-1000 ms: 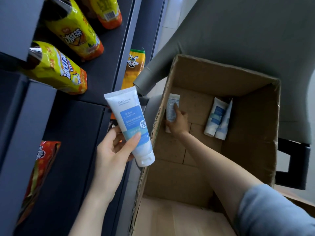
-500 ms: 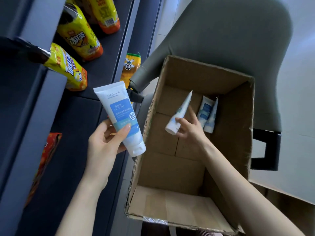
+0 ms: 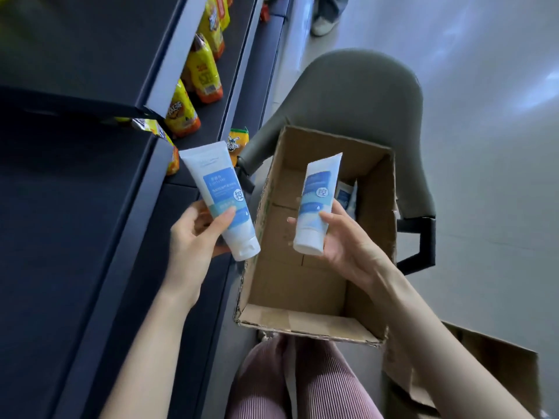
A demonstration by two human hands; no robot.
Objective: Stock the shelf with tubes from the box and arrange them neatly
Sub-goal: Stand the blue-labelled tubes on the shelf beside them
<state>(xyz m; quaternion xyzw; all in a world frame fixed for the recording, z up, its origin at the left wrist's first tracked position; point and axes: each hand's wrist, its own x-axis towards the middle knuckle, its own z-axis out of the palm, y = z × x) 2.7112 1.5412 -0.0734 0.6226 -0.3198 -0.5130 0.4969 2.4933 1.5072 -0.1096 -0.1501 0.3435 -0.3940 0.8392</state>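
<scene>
Two tubes are showing in the hands, one in each. The left hand [image 3: 193,237] is gripping the left tube [image 3: 219,201] just left of the box [image 3: 302,326], thumb pressing on its front, cap pointing down. The right hand [image 3: 348,240] is holding the right tube [image 3: 317,204] above the box's open top, fingers curling round its lower half, cap down too. At least one more tube [image 3: 346,195] is standing against the box's far right corner; how many are there cannot be told.

Each held tube is wearing a white body, a blue panel and a round badge reading 控; the smaller print is blurring out.

At least four yellow packs [image 3: 202,74] are lying on the shelf [image 3: 75,237] far left of the box, and one orange pack [image 3: 237,143] is sitting just beyond its far left corner.

The box's rim is fraying and torn, and its brown floor is showing across most of the inside. A broad dark shelf board is stretching left of the box. A grey chair [image 3: 363,95] is standing behind the box.
</scene>
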